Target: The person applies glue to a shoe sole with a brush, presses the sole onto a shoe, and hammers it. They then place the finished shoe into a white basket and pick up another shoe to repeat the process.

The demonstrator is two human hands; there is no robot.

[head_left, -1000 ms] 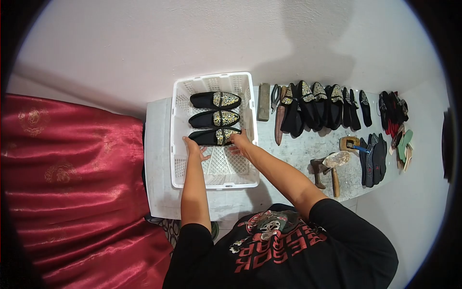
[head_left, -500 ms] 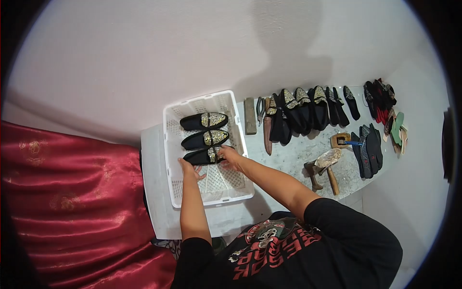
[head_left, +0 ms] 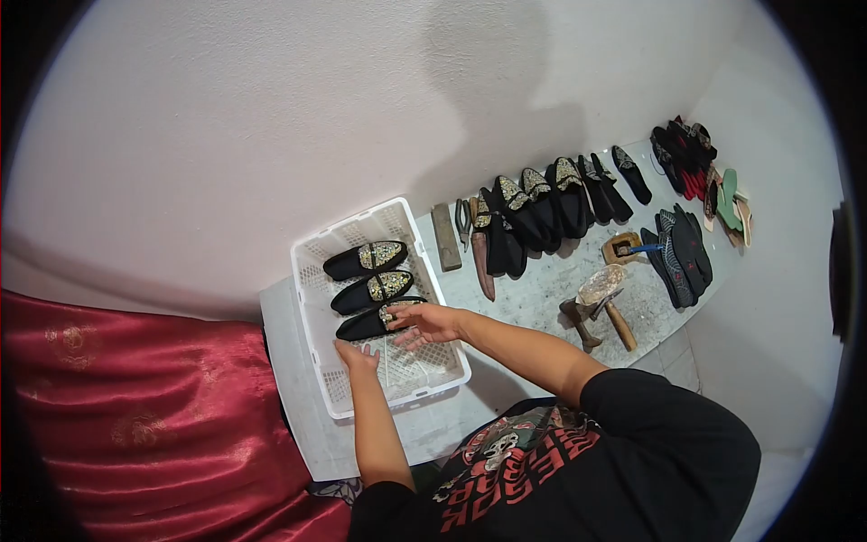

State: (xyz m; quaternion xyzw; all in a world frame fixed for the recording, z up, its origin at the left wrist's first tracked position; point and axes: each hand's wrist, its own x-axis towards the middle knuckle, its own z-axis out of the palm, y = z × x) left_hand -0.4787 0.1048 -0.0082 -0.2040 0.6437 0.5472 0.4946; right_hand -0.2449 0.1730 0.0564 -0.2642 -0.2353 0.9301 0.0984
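Observation:
Three black shoes with gold-glitter uppers lie side by side in a white plastic basket (head_left: 449, 339): a far shoe (head_left: 366, 259), a middle shoe (head_left: 373, 291) and a near shoe (head_left: 366, 323). My right hand (head_left: 426, 323) is over the heel end of the near shoe, fingers spread, covering part of its glitter. Just below that shoe's toe, my left hand (head_left: 358, 358) is open inside the basket, its thumb raised and the palm holding nothing.
Right of the basket stand a whetstone-like block (head_left: 445, 237), pliers (head_left: 463, 221), a brown-handled tool (head_left: 484, 262) and a row of glittery black shoes (head_left: 539, 212). A hammer (head_left: 580, 325), a glue-crusted dish (head_left: 601, 285) and dark soles (head_left: 677, 257) lie further right. Red satin cloth (head_left: 135, 406) hangs at left.
My right hand has let go of the near shoe, its fingers now spread. My left hand has drawn slightly away from the toe. The camera view has tilted.

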